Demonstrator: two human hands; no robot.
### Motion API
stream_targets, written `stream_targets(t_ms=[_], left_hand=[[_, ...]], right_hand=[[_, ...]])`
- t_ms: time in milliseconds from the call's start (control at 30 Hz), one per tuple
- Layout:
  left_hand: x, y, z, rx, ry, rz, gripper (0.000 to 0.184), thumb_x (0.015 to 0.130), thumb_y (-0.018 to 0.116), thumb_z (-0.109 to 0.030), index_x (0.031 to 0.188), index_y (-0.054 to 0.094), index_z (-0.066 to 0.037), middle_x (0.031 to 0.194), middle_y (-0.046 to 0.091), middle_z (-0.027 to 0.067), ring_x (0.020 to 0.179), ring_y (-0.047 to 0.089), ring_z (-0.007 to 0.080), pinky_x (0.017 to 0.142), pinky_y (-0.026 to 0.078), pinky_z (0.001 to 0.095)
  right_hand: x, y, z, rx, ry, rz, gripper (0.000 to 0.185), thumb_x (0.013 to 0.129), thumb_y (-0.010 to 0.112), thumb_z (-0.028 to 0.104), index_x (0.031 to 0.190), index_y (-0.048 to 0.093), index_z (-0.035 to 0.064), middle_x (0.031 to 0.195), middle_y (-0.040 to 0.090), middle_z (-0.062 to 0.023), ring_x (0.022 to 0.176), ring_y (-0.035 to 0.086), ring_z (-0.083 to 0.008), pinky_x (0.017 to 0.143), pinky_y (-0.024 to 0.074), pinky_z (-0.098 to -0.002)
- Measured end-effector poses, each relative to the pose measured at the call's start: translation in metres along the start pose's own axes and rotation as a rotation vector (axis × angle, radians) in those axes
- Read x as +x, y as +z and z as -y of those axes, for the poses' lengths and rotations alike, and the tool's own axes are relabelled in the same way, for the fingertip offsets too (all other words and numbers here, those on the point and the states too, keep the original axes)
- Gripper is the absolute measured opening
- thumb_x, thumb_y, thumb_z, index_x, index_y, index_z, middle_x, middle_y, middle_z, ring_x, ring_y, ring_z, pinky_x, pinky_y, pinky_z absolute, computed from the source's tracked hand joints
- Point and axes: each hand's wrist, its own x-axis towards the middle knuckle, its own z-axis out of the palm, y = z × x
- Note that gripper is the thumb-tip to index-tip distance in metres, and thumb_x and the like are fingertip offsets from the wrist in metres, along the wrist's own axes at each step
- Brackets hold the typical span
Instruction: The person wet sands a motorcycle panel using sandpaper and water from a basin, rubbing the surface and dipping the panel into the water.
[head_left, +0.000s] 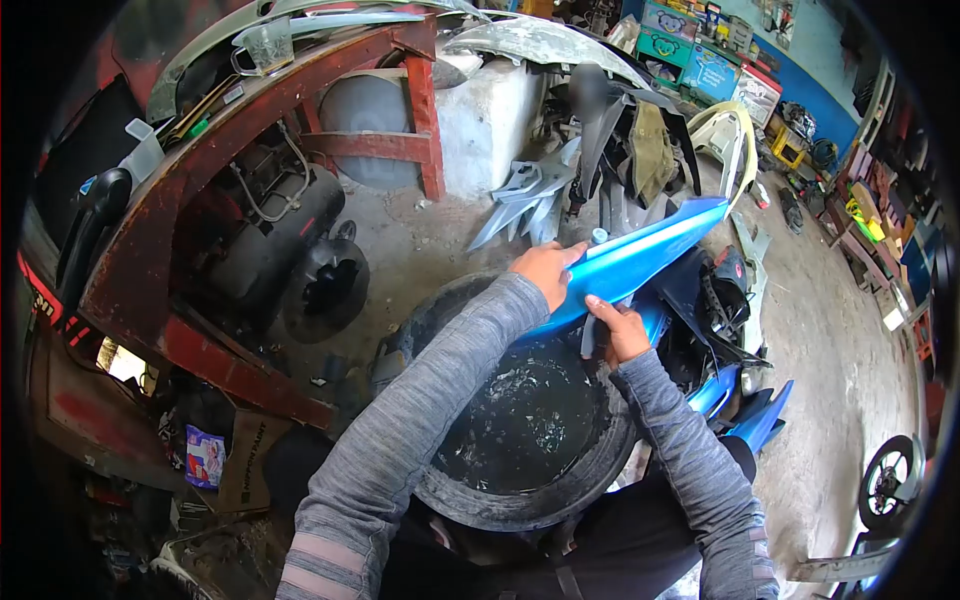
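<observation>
A long, glossy blue panel (645, 250) is held at a slant above a round black basin (450, 492) of dark water (520, 410) with whitish foam. My left hand (548, 272) grips the panel's upper edge near its lower end, with the index finger stretched along it. On the near edge, my right hand (620, 325) holds the same panel, thumb on its face and the other fingers partly hidden beneath. A small light-blue cap-like piece (599, 236) shows at the panel's far edge, beside my left fingertips.
A red metal frame bench (150, 240) stands at the left, with a black tank (290, 220) under it. Grey-blue panels (535, 195) lie on the floor ahead. More blue parts (765, 415) and a black part (725, 290) are at the right. A small wheel (887, 482) stands at the far right.
</observation>
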Motion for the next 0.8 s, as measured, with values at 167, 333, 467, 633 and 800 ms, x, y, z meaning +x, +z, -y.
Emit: stream_targets(t_ms=[167,333,467,633,800], left_hand=[[-0.01,0.004,-0.012,0.006,0.196,-0.243,0.049,0.087,0.064,-0.005,0.135,0.059,-0.007,0.119,0.062,0.018,0.108,0.059,0.0365,0.097,0.047,0.0432],[-0.079,0.009,-0.029,-0.16,0.079,-0.598,0.029,0.085,0.072,-0.008,0.111,0.06,-0.001,0.106,0.063,0.0146,0.093,0.063,0.0256,0.08,0.051,0.0377],[-0.11,0.047,0.014,-0.772,-0.676,-0.379,0.045,0.089,0.077,-0.027,0.121,0.056,-0.004,0.108,0.062,0.0056,0.095,0.061,0.0188,0.078,0.053,0.0337],[-0.115,0.044,0.023,-1.506,-0.63,-0.476,0.052,0.088,0.079,-0.032,0.127,0.053,-0.009,0.126,0.057,0.0083,0.118,0.054,0.0276,0.098,0.047,0.049],[-0.11,0.028,0.028,-1.534,-0.493,-0.687,0.058,0.081,0.082,-0.008,0.128,0.048,-0.011,0.11,0.063,0.0082,0.101,0.064,0.0224,0.081,0.057,0.0426]], right_hand=[[0.008,-0.014,0.009,0.24,0.077,-0.05,0.036,0.089,0.073,0.034,0.111,0.063,0.0065,0.087,0.062,-0.0066,0.069,0.063,-0.0205,0.047,0.0517,-0.0426],[-0.006,0.002,0.009,0.421,0.087,-0.143,0.034,0.088,0.074,0.037,0.112,0.061,0.0164,0.092,0.061,-0.0035,0.073,0.063,-0.0211,0.059,0.054,-0.0456],[-0.011,0.023,-0.018,0.54,0.172,-0.035,0.038,0.088,0.074,0.041,0.115,0.058,0.0198,0.103,0.058,-0.0015,0.091,0.061,-0.0205,0.064,0.0539,-0.0476],[-0.033,0.061,-0.042,0.586,0.221,0.066,0.041,0.089,0.072,0.048,0.108,0.055,0.0157,0.091,0.062,-0.006,0.079,0.062,-0.0234,0.071,0.0528,-0.0457],[-0.05,0.085,-0.053,0.603,0.34,0.204,0.034,0.095,0.067,0.047,0.1,0.059,0.014,0.079,0.064,-0.0039,0.072,0.065,-0.0211,0.07,0.0555,-0.0439]])
